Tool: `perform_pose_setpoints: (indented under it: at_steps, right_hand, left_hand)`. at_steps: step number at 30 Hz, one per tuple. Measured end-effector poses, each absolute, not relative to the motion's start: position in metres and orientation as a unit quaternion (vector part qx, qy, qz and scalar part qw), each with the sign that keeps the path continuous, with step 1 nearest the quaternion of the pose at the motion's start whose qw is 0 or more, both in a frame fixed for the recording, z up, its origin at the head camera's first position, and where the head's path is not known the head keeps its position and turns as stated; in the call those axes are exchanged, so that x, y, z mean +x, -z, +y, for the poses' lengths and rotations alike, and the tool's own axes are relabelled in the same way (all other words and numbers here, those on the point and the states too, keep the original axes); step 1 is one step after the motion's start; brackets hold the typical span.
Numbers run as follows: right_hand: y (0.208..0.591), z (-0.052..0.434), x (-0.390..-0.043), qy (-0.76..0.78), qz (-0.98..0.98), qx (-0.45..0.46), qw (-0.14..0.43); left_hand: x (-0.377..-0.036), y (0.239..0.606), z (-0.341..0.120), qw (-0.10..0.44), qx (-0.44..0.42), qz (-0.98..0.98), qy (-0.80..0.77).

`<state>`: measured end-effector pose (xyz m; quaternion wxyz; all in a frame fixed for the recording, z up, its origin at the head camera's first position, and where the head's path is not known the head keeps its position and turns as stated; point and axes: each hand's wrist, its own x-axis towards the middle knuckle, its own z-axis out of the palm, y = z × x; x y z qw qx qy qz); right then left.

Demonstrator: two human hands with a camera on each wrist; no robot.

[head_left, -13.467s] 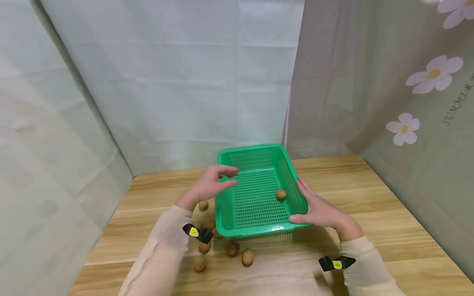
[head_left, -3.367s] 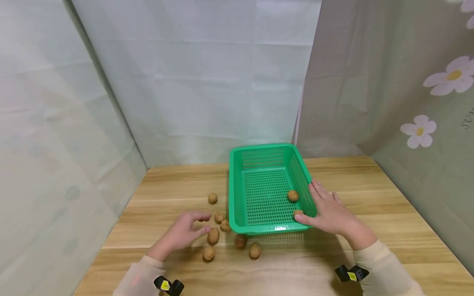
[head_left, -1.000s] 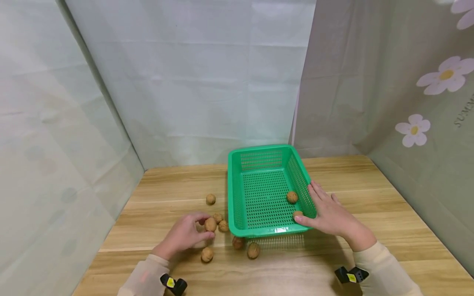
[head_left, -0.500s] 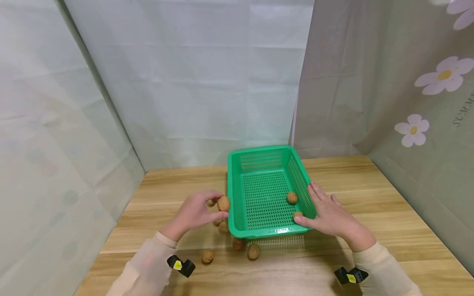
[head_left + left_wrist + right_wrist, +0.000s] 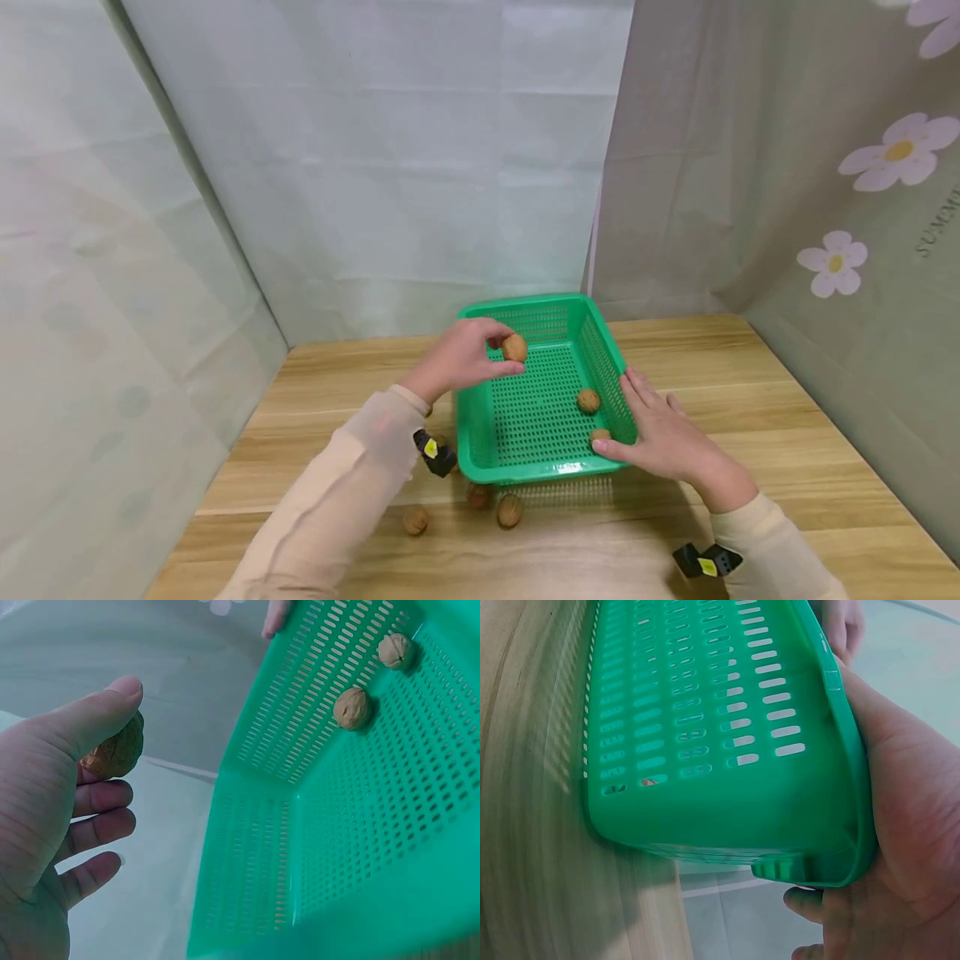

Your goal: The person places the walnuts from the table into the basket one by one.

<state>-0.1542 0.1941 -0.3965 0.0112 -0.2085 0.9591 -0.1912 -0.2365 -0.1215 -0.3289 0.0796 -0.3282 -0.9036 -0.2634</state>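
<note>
Walnut [image 5: 514, 347] pinched by left hand [image 5: 459, 360] fingers; right hand [image 5: 663, 437] flat against basket [image 5: 537, 469], part-hiding another nut

A round, brown, wrinkled-shell walnut [image 5: 514, 347] is pinched between the thumb and fingers of the left hand [image 5: 459, 360], held in the air above the far left part of a green perforated plastic basket [image 5: 537, 472]. The rectangular basket sits on the wooden bench [image 5: 750, 392], steadied along its right wall by the flat right hand [image 5: 660, 433]. Two more walnuts [image 5: 588, 401] lie inside near that wall.
</note>
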Motion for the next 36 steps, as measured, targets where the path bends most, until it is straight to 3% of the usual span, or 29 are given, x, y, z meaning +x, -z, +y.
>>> perform_pose_setpoints:
  at_steps: [14,36]
  right_hand:
    - [0.398,0.195,-0.148,0.191,0.959,-0.208,0.004]
    - [0.396,0.193,-0.144,0.194,0.959,-0.206,0.004]
  left_hand:
    - [-0.278,0.371,-0.074,-0.038,-0.284,-0.901,0.325]
    - [-0.281,0.411,-0.054,-0.196,-0.314,-0.905,0.211]
